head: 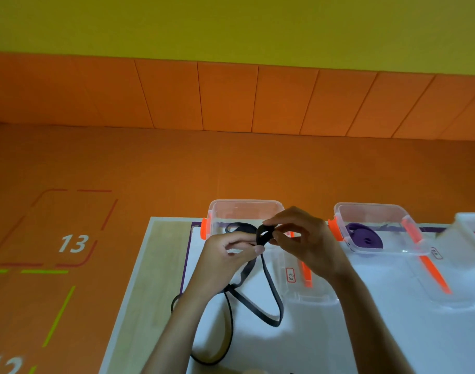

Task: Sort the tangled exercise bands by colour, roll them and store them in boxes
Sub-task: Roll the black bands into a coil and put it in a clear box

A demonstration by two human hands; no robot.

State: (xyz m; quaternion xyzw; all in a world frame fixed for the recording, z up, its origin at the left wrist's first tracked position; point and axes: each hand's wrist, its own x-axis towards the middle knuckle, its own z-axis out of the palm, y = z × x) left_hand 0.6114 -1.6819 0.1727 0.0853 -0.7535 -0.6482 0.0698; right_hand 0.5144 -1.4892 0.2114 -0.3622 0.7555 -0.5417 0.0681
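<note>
A black exercise band [268, 295] trails in long loops over the white table top. Its upper end is wound into a small coil [264, 234] held up in front of a clear box [245, 211] with orange latches. My right hand [298, 238] pinches that coil. My left hand [225, 260] grips the band just below it. A second clear box [409, 233] to the right holds a rolled purple band [364, 240].
Two clear lids with orange clips [308, 290] [447, 287] lie in front of the boxes. A white container [471, 228] with something red shows at the right edge. The table's left edge [128, 292] borders an orange floor with painted markings.
</note>
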